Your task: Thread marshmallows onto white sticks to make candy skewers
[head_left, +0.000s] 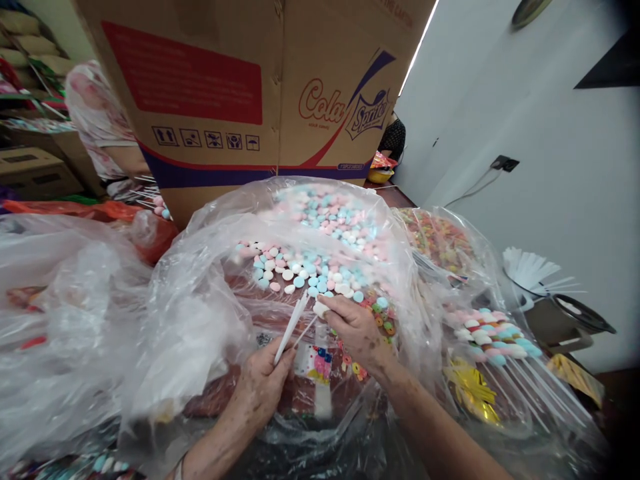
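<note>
Head view: left hand [263,387] grips thin white plastic sticks [293,325] angled up toward a white marshmallow piece [320,308] pinched by right hand [356,330], over the open clear plastic bag of pastel marshmallows [310,267] for easy reach.

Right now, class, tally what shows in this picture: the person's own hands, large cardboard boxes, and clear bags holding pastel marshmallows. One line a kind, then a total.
Hands: 2, the left hand gripping white sticks, the right hand pinching a marshmallow
Cardboard box: 1
Clear bag of pastel marshmallows: 1
Total: 4
</note>
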{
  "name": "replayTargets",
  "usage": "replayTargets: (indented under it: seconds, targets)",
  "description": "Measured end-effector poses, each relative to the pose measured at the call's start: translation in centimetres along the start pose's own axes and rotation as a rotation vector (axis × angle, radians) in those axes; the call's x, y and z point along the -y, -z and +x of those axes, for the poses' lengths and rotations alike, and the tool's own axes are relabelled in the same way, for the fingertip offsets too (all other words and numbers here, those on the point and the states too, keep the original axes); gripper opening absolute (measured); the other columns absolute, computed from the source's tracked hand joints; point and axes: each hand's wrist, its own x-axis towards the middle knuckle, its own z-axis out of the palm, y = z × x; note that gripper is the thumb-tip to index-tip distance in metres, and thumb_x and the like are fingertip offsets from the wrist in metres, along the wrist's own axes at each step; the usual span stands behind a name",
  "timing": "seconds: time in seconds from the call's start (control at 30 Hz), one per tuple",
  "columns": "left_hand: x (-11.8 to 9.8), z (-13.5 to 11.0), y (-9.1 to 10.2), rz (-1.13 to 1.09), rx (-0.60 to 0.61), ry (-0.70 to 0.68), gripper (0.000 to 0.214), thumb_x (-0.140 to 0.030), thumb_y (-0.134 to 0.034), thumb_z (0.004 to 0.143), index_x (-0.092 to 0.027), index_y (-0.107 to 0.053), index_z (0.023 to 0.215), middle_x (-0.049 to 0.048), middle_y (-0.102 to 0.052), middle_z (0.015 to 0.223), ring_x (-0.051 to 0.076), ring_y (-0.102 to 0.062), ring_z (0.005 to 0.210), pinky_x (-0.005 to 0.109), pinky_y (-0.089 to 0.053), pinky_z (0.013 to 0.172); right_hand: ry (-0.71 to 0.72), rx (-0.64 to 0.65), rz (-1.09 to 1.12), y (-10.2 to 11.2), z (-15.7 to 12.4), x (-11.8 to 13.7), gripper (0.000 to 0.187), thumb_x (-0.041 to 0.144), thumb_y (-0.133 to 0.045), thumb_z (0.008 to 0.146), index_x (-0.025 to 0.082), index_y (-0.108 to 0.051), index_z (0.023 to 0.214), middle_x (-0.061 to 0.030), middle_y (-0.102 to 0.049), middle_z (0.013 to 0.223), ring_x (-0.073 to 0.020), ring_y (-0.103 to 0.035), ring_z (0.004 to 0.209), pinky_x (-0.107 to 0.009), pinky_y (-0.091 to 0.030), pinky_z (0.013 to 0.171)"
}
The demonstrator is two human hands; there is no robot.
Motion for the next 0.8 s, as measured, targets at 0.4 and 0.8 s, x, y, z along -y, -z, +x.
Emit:
replayTargets:
  seconds: [0.4,0.8]
  targets:
    - [0.0,-0.1,0.1,-0.027,-0.007,-0.006,0.027,-0.041,-0.048,0.085,-0.022,-0.056,0.068,-0.0048,-0.052,0.055,0.015,-0.046,0.05,0.025,-0.034,0.049,0.23,0.064,-0.234,-2.8,-2.2,1.0,0.037,0.018,-0.045,0.093,0.018,-0.067,0.123,-0.009,-0.073,0.095,-0.018,-0.069,0.084,-0.028,-0.056,0.077]
    - [1.3,0.2,-0.4,-0.208,-0.035,0.085,0.031,-0.047,-0.055,0.082,-0.02,-0.057,0.067,-0.0061,-0.05,0.049,0.009,-0.036,0.037,0.019,-0.024,0.036,-0.198,0.014,-0.331,2.5,0.4,1.4,0.031,0.026,-0.047,0.094,0.017,-0.07,0.113,-0.0051,-0.074,0.091,-0.0182,-0.066,0.078,-0.028,-0.05,0.071]
